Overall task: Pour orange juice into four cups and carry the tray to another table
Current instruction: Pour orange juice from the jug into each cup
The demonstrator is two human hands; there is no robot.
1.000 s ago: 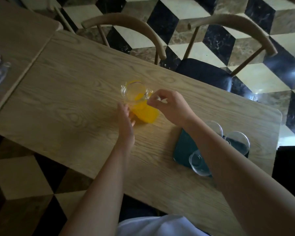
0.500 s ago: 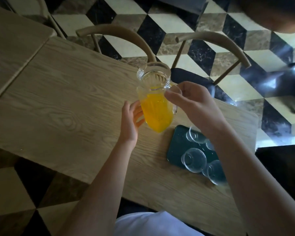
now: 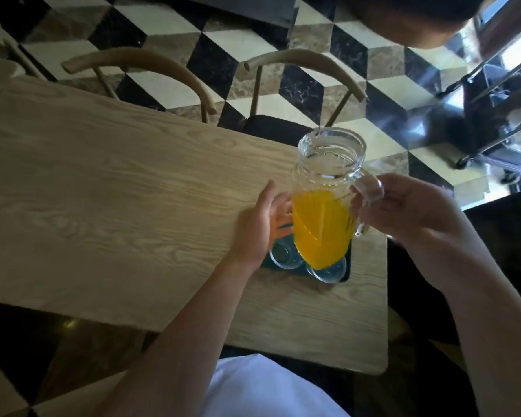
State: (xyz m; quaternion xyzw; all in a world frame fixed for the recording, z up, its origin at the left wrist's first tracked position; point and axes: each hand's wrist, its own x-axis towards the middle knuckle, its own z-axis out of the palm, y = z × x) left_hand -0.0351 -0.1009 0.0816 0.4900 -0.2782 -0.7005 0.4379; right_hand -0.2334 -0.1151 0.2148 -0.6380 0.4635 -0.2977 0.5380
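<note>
- Lifted off the tabletop (image 3: 109,188) a second ago, the glass pitcher (image 3: 328,188) of orange juice (image 3: 321,230) has travelled rightward and now hangs in the air directly over the dark tray (image 3: 347,266).
- Head view: the right hand (image 3: 409,212) has its fingers curled round the pitcher's clear handle, carrying the vessel upright to slightly tilted, its open mouth toward the far side of the tabletop.
- Head view: the left hand (image 3: 260,227) reaches in beside the pitcher's lower body, fingers relaxed and spread; whether they touch the glass cannot be told.
- Head view: juice fills roughly the lower half of the pitcher; the upper half is clear.
- Head view: the tray lies near the right end of the tabletop, mostly hidden behind the pitcher and left hand.
- Head view: two clear cups show on the tray's near edge, one cup (image 3: 285,255) under the left hand and a second cup (image 3: 328,270) just beside it; both look empty. Other cups are hidden.
- Head view: two wooden chairs (image 3: 307,63) stand at the far side on a chequered floor (image 3: 169,22).
</note>
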